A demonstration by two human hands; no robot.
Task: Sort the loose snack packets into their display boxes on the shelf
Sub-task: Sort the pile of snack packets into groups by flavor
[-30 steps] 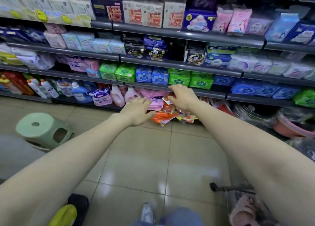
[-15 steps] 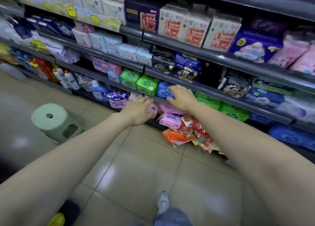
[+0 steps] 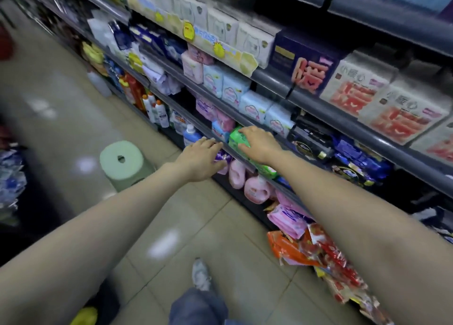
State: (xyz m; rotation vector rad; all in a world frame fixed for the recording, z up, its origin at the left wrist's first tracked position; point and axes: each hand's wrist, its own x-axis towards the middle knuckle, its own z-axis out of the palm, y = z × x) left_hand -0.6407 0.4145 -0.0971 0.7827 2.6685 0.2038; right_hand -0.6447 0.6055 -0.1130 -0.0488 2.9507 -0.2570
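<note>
Spread fingers of our right hand are lying over the top of a green pack on a middle shelf. They are bending slightly round its front edge. The thumb is hiding under the palm, so we cannot tell whether we are gripping the pack or only touching it.

Our left hand is lying open just beside it, lower and to the left. Its fingers are nearly straight and apart, with the tips touching the grey shelf rail. It is holding nothing. Its thumb is pointing toward a purple pack on the shelf below the rail.

We are holding both bare arms out toward the shelves, which are running away to the upper left.

The loose snack packets are lying in an orange and red heap on the tiled floor. They are sitting against the foot of the shelves, under our right forearm and well apart from both hands. Some pink packs are lying just above them. Two pink bottles are standing on the bottom shelf between that heap and our left hand.

A pale green stool is standing on the floor to the left of our left hand. One grey shoe is showing below, between our arms. White boxes with red characters are filling an upper shelf at the right.
</note>
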